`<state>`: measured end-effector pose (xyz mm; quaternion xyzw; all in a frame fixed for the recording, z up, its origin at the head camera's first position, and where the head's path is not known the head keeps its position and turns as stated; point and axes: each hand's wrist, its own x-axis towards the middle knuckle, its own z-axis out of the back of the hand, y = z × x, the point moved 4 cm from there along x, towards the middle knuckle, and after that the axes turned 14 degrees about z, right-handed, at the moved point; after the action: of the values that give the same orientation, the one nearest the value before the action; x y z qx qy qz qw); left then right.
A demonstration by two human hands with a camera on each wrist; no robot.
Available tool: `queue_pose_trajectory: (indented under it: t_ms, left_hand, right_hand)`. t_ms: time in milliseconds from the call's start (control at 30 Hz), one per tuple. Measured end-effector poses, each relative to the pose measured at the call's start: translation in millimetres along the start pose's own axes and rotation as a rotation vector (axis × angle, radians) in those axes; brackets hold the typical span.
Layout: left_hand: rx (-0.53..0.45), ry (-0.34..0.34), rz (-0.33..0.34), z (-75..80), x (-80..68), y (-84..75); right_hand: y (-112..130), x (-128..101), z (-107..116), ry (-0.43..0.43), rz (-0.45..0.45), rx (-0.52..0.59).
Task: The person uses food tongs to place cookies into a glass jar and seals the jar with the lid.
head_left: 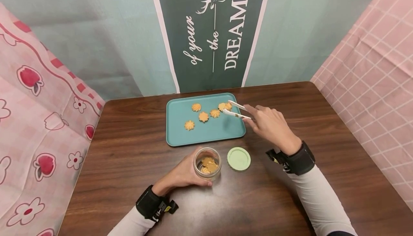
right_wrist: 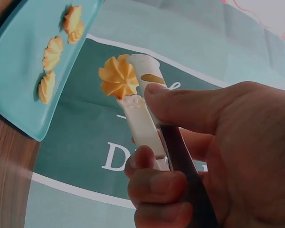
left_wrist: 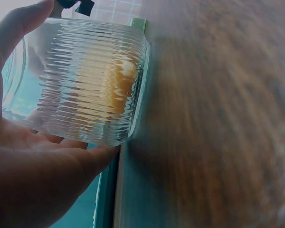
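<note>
My left hand point(head_left: 188, 169) grips a ribbed glass jar point(head_left: 197, 171) just in front of the tray, fingers and thumb around its side. Inside the jar lie several flower-shaped cookies point(head_left: 209, 165), seen through the glass point(left_wrist: 118, 85) in the left wrist view. My right hand point(head_left: 270, 125) holds white-tipped tongs point(head_left: 237, 115) over the tray's right end. Between the tong tips is a golden cookie point(right_wrist: 118, 77), raised off the tray in the right wrist view. Several more cookies point(head_left: 203, 117) are spread over the teal tray point(head_left: 180, 137).
A pale green round lid point(head_left: 238, 159) lies on the brown wooden table point(head_left: 129, 150), right of the jar. A green curtain with white lettering point(head_left: 211, 49) hangs behind the table. Pink patterned cloths hang at the left point(head_left: 42, 121) and right point(head_left: 374, 78).
</note>
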<state>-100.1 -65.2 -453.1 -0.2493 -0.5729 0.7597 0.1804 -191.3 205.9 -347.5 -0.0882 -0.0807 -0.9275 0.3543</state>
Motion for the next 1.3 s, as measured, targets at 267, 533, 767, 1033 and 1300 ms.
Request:
queue_pose_trajectory:
  t_ms: [267, 533, 767, 1033, 1300]
  left_hand:
    - [0.018, -0.009, -0.006, -1.0, -3.1, 2.1]
    - [0.011, -0.004, -0.020, -1.3, -3.9, 2.3]
    - [0.015, -0.004, -0.012, -1.4, -3.6, 1.3]
    - [0.009, -0.006, -0.016, -0.8, -0.3, -1.7]
    - [-0.001, -0.001, 0.021, -0.3, 3.6, -4.4]
  right_hand:
    - [7.4, -4.1, 2.6, -0.024, 0.014, -0.021]
    - [19.5, -8.6, 13.4, -0.058, 0.032, -0.040]
    - [33.6, -12.5, 26.2, -0.111, 0.068, -0.053]
    - [43.5, -14.2, 39.7, -0.178, 0.141, -0.049]
    - [49.6, -14.1, 49.3, -0.179, 0.194, -0.030]
